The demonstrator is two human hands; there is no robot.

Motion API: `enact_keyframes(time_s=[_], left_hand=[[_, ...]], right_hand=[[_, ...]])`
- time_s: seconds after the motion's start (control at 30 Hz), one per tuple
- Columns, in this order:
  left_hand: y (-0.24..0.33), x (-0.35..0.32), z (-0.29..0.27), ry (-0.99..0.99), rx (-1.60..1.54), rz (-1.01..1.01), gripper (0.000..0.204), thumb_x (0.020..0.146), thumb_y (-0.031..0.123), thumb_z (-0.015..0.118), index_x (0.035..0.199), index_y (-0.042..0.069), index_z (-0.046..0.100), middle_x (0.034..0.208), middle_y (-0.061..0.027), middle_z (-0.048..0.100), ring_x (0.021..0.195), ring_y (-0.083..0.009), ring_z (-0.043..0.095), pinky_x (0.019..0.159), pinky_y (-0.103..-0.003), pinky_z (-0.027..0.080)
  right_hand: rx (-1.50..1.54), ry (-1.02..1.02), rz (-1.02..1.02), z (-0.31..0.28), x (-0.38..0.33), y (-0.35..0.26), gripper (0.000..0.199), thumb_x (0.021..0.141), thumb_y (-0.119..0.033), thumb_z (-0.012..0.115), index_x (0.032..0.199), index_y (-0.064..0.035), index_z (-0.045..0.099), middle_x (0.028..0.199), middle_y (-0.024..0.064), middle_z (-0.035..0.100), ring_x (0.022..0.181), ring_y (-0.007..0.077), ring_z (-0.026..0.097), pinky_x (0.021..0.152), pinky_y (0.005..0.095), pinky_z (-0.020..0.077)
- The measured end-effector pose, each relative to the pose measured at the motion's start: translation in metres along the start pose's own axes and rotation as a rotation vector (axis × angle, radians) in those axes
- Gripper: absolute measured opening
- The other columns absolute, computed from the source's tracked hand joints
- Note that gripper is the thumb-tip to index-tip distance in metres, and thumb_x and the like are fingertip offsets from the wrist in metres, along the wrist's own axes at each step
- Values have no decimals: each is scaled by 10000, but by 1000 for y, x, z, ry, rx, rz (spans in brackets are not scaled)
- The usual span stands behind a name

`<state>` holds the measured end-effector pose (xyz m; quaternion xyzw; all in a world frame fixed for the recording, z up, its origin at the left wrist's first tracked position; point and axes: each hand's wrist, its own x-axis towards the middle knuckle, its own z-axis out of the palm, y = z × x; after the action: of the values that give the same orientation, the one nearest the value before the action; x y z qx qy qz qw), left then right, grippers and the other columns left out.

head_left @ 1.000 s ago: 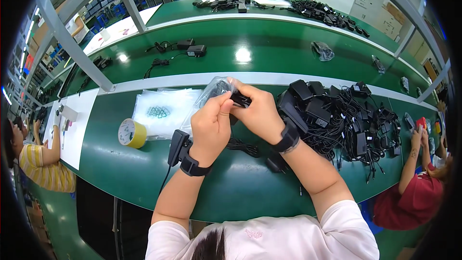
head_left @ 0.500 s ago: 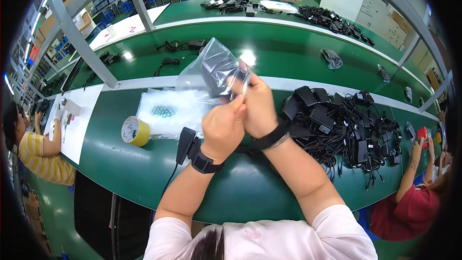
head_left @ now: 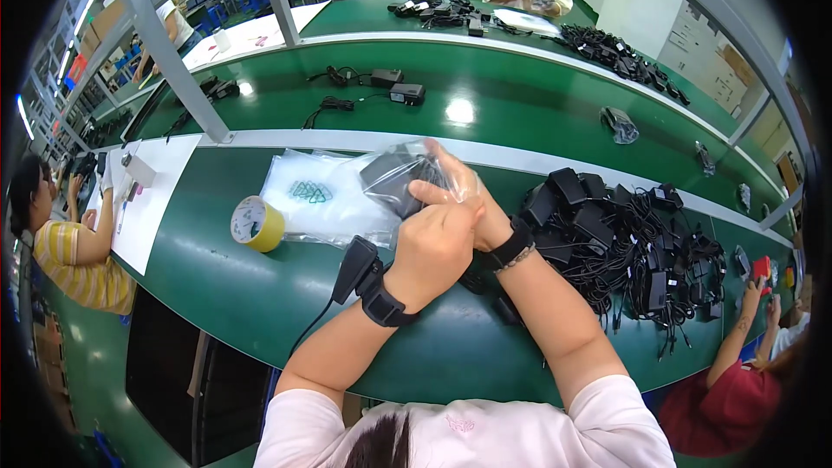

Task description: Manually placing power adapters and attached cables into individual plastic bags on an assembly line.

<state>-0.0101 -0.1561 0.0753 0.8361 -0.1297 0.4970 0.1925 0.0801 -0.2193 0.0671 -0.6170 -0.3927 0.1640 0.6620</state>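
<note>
A black power adapter sits inside a clear plastic bag [head_left: 400, 175] that both hands hold above the green table [head_left: 260, 303]. My left hand [head_left: 438, 243] grips the bag's near edge, with a black wrist device strapped on that arm. My right hand [head_left: 472, 195] closes over the bag's right side from behind. Under the bag lies a stack of flat clear bags [head_left: 321, 199] with a green mark.
A roll of yellow tape [head_left: 256, 224] stands left of the bags. A large pile of black adapters and cables [head_left: 624, 238] fills the table's right. People work at the left, the lower right and the far bench. White sheets [head_left: 152, 199] lie at the left.
The bagged adapter, raised half a second ago, has come down toward the table. Both hands have closed more tightly round the bag's near end.
</note>
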Motion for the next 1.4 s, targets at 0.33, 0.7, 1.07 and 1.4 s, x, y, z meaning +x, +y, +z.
enact_keyframes(time_s=[0.33, 0.7, 1.07, 1.4], left_hand=[[-74, 35, -58, -406, -1060, -1266, 357, 900, 376, 522, 1072, 65, 548, 893, 3, 569, 833, -87, 519, 728, -280, 439], [-14, -7, 13, 270, -1040, -908, 445, 932, 288, 469, 1208, -37, 341, 1106, -121, 501, 958, -153, 500, 823, -271, 422], [-37, -15, 2, -217, -1188, -1096, 347, 858, 178, 594, 1144, 0, 513, 1078, -55, 573, 950, -109, 543, 834, -247, 425], [-37, -7, -4, 118, -1489, -1166, 353, 796, 21, 630, 1130, 0, 518, 1034, -64, 582, 932, -135, 552, 809, -262, 449]], right_hand=[[-521, -129, -323, 3, -23, -32, 666, 693, -91, 690, 1291, -22, 406, 1209, 171, 531, 1047, 227, 545, 899, 329, 411], [222, 405, -29, 14, -25, -11, 435, 813, -70, 598, 1210, 33, 454, 991, 70, 579, 794, 104, 533, 726, 229, 451], [-76, 458, -143, -4, -24, 0, 460, 795, -106, 634, 1174, 64, 438, 1060, 146, 546, 963, 171, 530, 829, 294, 436], [-206, 319, -61, -3, -35, 2, 283, 814, -141, 625, 1033, 14, 535, 1037, 110, 527, 945, 176, 510, 831, 301, 416]])
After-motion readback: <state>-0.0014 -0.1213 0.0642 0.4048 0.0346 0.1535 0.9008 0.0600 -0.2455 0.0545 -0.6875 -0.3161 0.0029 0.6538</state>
